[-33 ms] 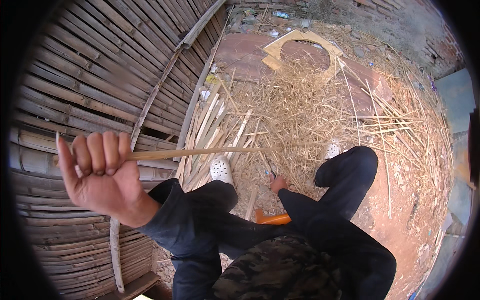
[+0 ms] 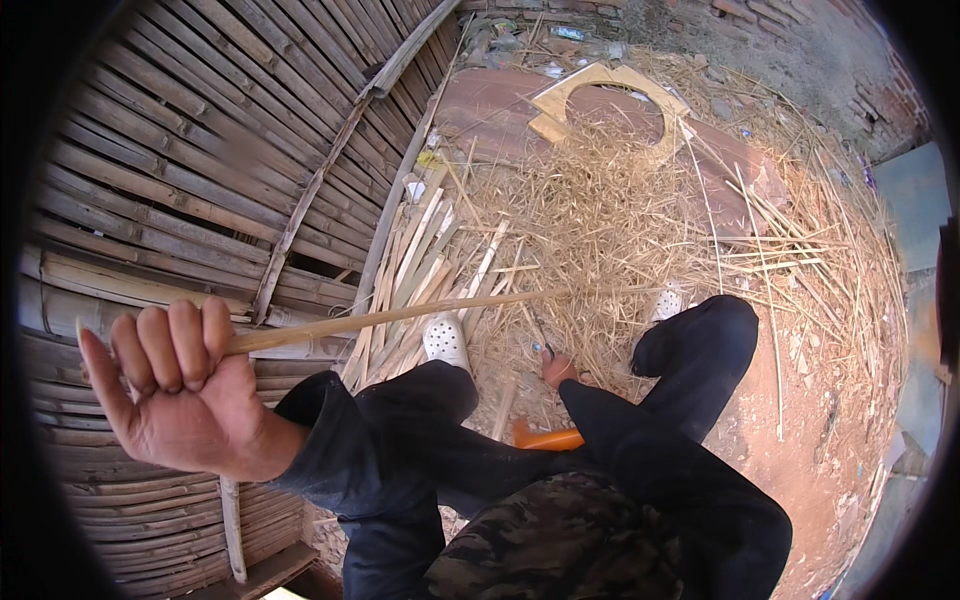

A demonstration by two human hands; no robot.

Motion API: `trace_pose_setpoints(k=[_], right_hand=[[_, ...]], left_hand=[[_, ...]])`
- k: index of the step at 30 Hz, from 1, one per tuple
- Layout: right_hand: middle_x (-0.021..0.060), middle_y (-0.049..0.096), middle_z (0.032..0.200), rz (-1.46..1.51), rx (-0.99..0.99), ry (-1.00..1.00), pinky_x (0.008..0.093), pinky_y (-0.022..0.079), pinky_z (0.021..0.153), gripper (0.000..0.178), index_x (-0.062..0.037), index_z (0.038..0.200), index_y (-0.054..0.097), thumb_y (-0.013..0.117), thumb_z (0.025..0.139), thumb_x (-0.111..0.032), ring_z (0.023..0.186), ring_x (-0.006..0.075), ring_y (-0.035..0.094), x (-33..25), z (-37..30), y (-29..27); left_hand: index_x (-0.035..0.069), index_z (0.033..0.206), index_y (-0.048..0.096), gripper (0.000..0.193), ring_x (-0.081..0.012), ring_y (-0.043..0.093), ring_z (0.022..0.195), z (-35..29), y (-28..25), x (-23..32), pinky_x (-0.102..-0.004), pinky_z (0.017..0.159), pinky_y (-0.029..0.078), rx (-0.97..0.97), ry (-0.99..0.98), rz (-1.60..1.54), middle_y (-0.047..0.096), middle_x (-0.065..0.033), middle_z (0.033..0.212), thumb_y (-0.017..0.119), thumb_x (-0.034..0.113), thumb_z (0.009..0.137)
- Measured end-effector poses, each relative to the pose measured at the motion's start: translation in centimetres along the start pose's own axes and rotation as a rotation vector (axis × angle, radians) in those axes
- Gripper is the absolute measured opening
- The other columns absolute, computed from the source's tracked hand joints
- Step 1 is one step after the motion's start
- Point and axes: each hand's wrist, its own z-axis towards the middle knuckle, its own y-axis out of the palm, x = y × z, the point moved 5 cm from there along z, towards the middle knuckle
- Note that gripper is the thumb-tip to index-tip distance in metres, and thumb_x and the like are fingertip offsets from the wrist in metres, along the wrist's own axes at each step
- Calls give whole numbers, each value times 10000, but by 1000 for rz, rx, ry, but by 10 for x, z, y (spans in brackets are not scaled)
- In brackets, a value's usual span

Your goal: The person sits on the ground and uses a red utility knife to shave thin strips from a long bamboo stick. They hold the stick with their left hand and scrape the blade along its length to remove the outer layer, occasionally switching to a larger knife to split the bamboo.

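Note:
My left hand is raised at the left beside the bamboo wall, its fingers closed round one end of a long bamboo strip. The strip slants slightly upward to the right, across the space in front of my knees. Low between my legs, my right hand is closed on what looks like a knife with a narrow dark blade. The knife's handle is mostly hidden in the fingers. The strip's far part passes above the blade over the shavings; whether they touch, I cannot tell.
A heap of bamboo shavings lies ahead, with split bamboo slats to its left. Behind it is a board with a round cutout. Thin strips lie at right. An orange plastic piece shows by my right forearm; white clogs are on my feet.
My left hand has moved a little left and down, drawing the bamboo strip with it and tilting it more. My right hand stays nearly in place.

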Motion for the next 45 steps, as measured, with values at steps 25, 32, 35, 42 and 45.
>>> trace_pose_setpoints(k=[25,32,35,42,45], right_hand=[[165,525,730,167,958,-142,376,414,654,345,29,970,562,481,971,-306,666,273,502,92,-135,-428],[285,631,1040,-9,734,547,469,452,896,434,71,1066,617,560,879,-316,1034,424,588,332,-125,-258],[294,623,1045,9,609,641,463,461,893,474,75,1073,604,630,827,-329,1034,421,593,332,-160,-227],[249,622,1071,-222,533,740,443,477,896,668,31,1283,427,678,778,-328,1044,411,591,352,-160,-180],[221,627,1031,-212,324,408,456,479,880,545,-11,1188,511,665,788,-348,1006,387,607,328,-131,-155]], left_hand=[[166,556,255,438,-94,157,434,-49,-64,-8,-278,467,189,229,290,-677,219,30,492,450,176,949],[156,565,255,422,-107,172,449,-33,-74,-60,-283,475,195,320,217,-805,221,25,519,449,203,937],[152,574,261,415,-111,178,452,-31,-79,-74,-287,476,196,378,197,-802,223,23,527,434,231,942],[149,587,265,408,-116,182,456,-32,-81,-98,-290,480,195,405,204,-744,227,18,536,406,262,952],[149,587,267,403,-117,182,455,-34,-83,-99,-291,479,196,447,210,-700,230,18,538,409,258,948]])
